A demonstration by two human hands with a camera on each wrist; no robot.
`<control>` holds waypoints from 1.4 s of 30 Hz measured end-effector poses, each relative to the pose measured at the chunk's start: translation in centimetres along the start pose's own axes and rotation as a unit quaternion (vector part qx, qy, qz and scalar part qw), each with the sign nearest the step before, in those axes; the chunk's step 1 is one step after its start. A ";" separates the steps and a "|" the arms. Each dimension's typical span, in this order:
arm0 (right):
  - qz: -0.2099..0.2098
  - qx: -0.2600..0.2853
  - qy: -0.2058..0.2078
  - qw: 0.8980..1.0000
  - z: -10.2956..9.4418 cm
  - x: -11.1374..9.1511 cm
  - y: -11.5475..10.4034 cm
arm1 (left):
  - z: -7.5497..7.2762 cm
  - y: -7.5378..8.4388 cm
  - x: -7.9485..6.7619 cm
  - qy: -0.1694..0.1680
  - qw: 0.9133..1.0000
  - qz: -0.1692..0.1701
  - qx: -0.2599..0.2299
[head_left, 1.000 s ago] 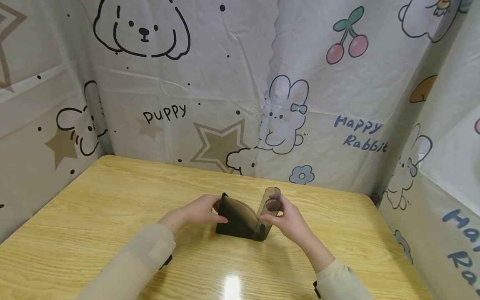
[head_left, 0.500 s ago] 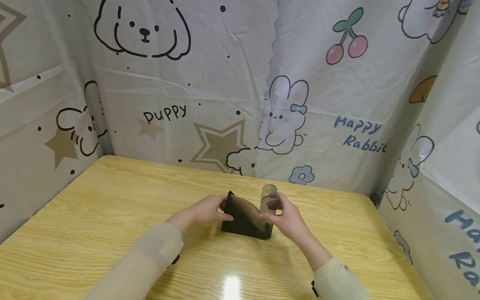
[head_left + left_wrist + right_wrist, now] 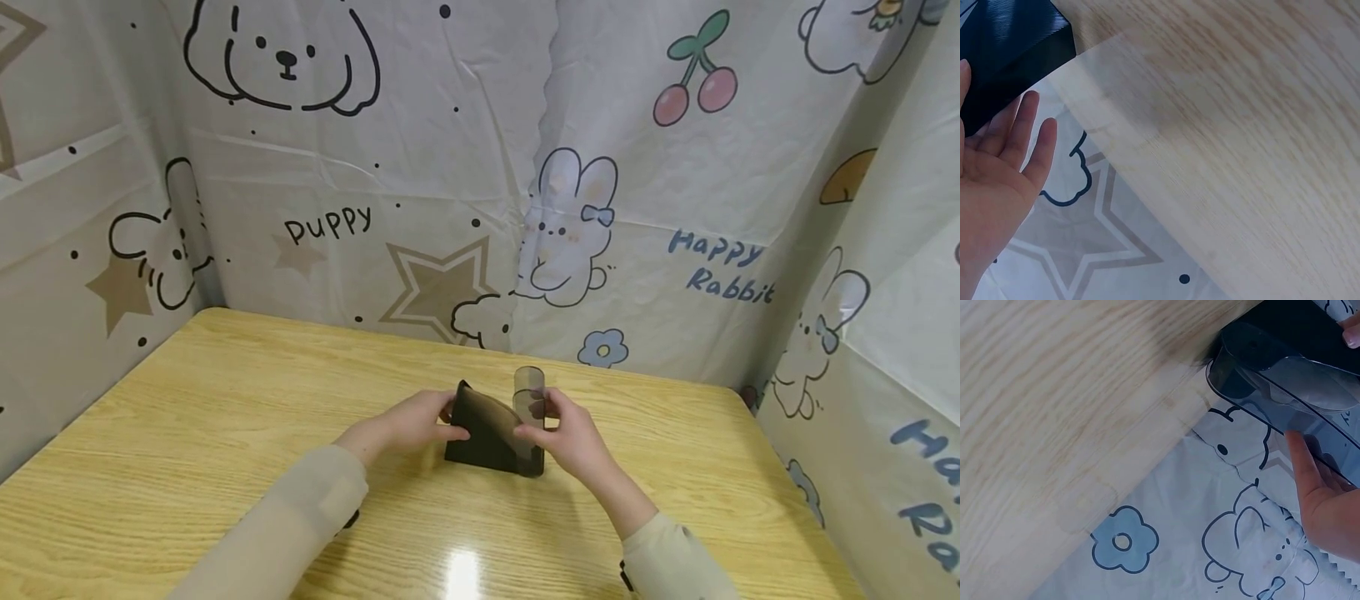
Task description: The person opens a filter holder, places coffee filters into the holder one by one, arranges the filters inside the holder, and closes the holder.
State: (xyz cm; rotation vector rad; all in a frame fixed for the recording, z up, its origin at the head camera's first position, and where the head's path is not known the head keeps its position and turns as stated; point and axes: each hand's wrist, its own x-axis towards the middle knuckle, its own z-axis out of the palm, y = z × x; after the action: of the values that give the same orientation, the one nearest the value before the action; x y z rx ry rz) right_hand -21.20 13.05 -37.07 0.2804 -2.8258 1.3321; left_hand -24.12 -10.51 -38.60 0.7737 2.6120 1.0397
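Observation:
A black box [image 3: 483,437] with a sloping, curved top edge stands near the middle of the table, a smoky see-through cover [image 3: 529,380] joined at its right end. The cover stands nearly upright. My left hand [image 3: 415,422] grips the box's left end, thumb on the front face and fingers behind. With thumb in front and fingers behind, my right hand [image 3: 573,432] holds the cover by its sides. The left wrist view shows the dark box [image 3: 1019,53] above my palm. In the right wrist view, fingers [image 3: 1302,464] lie against the clear cover [image 3: 1254,403].
The wood-grain table [image 3: 247,383] runs back to a pale cloth [image 3: 450,167] printed with cartoon animals, stars and cherries. The same cloth hangs along the left and right sides. A bright light reflection [image 3: 462,575] lies at the front.
The cover has swung from leaning right to nearly upright, closer to the box, with my right hand moving left along with it. My left hand and the box have shifted slightly right.

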 end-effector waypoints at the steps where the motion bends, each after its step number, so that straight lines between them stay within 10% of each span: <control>1: -0.003 0.002 -0.001 1.000 0.1 0.0 0.0 | 0.0 0.0 0.0 -0.001 1.000 0.001 -0.002; 42: -0.048 -0.088 -0.019 0.995 1.8 0.1 0.3 | 0.2 0.0 0.1 -0.001 1.000 0.020 0.007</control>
State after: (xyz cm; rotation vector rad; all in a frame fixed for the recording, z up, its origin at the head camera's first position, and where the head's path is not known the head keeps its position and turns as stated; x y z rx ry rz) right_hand -21.20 11.86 -38.47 0.4351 -2.8940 1.0639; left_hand -24.14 -10.34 -38.82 0.8339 2.6148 1.0308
